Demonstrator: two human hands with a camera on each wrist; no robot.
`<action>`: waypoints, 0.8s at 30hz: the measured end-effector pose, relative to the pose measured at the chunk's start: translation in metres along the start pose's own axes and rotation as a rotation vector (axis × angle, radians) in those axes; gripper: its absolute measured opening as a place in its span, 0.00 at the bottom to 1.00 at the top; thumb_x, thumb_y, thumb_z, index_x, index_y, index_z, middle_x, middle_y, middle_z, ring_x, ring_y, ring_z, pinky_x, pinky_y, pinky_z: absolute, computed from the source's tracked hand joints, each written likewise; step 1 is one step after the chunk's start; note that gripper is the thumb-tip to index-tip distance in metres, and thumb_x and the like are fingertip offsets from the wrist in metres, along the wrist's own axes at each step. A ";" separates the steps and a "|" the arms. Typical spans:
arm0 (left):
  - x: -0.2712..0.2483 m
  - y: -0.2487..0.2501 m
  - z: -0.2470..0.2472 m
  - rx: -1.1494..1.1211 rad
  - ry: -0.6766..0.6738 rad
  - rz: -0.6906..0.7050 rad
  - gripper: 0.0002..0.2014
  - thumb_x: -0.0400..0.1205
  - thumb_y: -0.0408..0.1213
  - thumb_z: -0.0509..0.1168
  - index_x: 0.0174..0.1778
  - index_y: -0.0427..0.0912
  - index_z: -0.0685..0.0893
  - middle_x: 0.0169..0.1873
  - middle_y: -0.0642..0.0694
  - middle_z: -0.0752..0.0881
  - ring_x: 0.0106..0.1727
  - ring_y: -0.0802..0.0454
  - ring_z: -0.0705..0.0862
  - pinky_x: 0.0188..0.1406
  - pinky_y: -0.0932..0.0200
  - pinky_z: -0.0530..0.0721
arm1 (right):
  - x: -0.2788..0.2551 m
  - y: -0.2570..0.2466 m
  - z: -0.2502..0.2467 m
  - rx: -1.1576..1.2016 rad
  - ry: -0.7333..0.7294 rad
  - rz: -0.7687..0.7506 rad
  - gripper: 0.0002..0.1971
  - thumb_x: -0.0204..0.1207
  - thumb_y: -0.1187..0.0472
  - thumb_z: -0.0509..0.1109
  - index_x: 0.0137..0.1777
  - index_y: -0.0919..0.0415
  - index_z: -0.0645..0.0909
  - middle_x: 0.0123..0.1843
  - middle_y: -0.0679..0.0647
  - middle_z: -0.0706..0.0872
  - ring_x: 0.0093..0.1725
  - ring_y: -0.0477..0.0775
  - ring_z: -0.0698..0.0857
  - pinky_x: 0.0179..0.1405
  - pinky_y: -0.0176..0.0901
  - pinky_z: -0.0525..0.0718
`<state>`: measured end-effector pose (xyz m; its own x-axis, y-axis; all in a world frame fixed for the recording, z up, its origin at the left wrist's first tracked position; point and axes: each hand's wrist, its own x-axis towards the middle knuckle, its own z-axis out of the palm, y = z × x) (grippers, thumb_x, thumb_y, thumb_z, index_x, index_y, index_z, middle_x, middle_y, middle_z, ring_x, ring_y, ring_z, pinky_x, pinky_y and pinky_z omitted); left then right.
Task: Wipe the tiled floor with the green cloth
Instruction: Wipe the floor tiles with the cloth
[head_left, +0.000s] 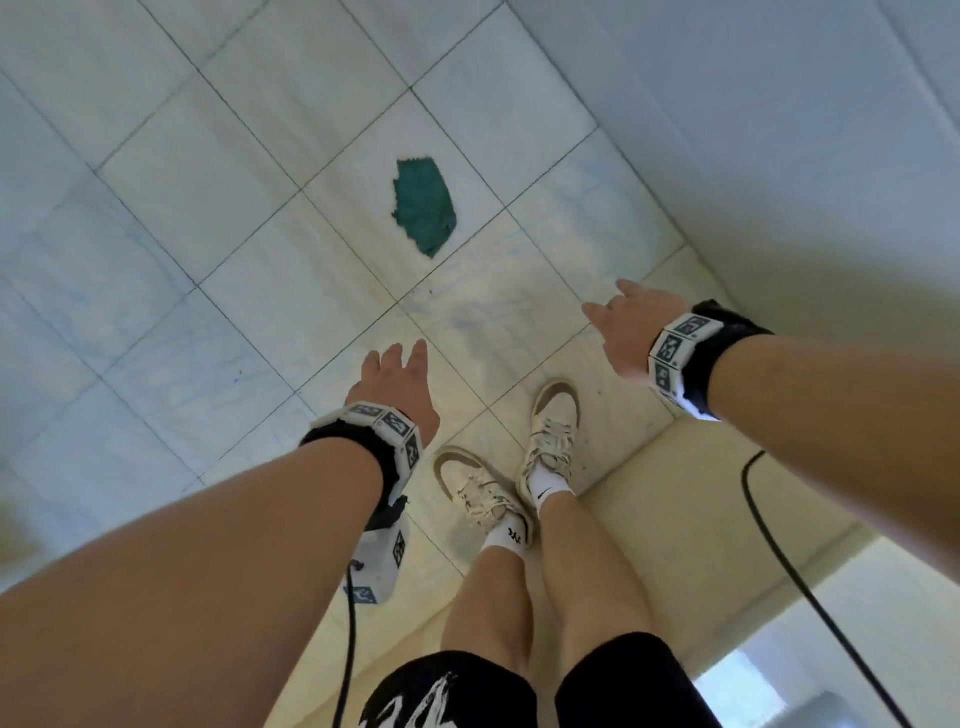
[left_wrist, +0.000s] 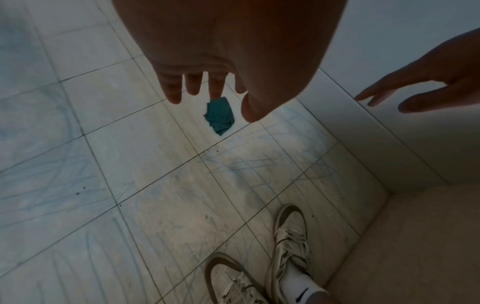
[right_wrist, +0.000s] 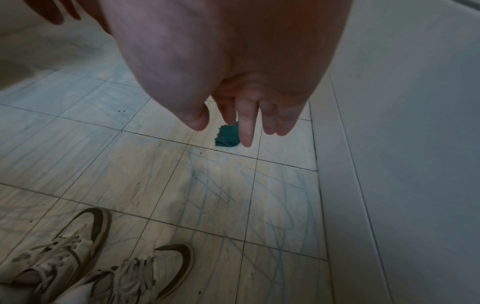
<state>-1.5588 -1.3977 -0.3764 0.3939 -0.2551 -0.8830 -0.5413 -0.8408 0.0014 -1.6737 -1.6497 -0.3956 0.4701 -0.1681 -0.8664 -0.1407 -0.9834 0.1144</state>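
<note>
Both hands, the left hand (head_left: 397, 387) and right hand (head_left: 631, 332), hang empty with fingers loosely spread, while the green cloth (head_left: 423, 207) lies crumpled on the tiled floor (head_left: 208, 208) well ahead, between them, seemingly slightly nearer the left.

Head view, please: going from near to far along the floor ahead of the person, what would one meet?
Sneakers → scribbled blue marks on the tiled floor → green cloth, lying crumpled and untouched beyond both hands.

Head view looks steeply down from standing height; wrist views face floor; all share green cloth (head_left: 423, 207)
</note>
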 end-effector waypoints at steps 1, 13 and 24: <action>0.001 0.007 -0.010 0.023 -0.004 0.018 0.39 0.85 0.35 0.56 0.87 0.48 0.40 0.87 0.44 0.47 0.86 0.39 0.45 0.80 0.40 0.67 | -0.001 0.008 0.000 0.019 0.005 0.008 0.36 0.85 0.55 0.61 0.88 0.56 0.48 0.84 0.57 0.67 0.88 0.60 0.51 0.82 0.56 0.65; 0.039 0.081 -0.130 0.087 0.161 0.076 0.37 0.88 0.45 0.58 0.88 0.48 0.44 0.87 0.45 0.50 0.86 0.40 0.47 0.78 0.41 0.66 | -0.004 0.082 -0.033 0.201 0.015 0.083 0.36 0.86 0.56 0.62 0.89 0.53 0.47 0.86 0.57 0.64 0.88 0.59 0.49 0.83 0.58 0.62; 0.091 0.062 -0.172 0.370 0.169 0.326 0.37 0.87 0.45 0.59 0.87 0.46 0.46 0.84 0.42 0.58 0.83 0.37 0.56 0.76 0.40 0.72 | -0.008 0.028 -0.056 0.550 -0.024 0.314 0.33 0.88 0.49 0.55 0.89 0.52 0.47 0.86 0.56 0.63 0.88 0.58 0.53 0.81 0.57 0.64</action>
<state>-1.4289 -1.5548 -0.3763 0.2585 -0.5749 -0.7763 -0.8701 -0.4877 0.0714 -1.6330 -1.6793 -0.3580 0.3150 -0.4354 -0.8433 -0.6992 -0.7073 0.1041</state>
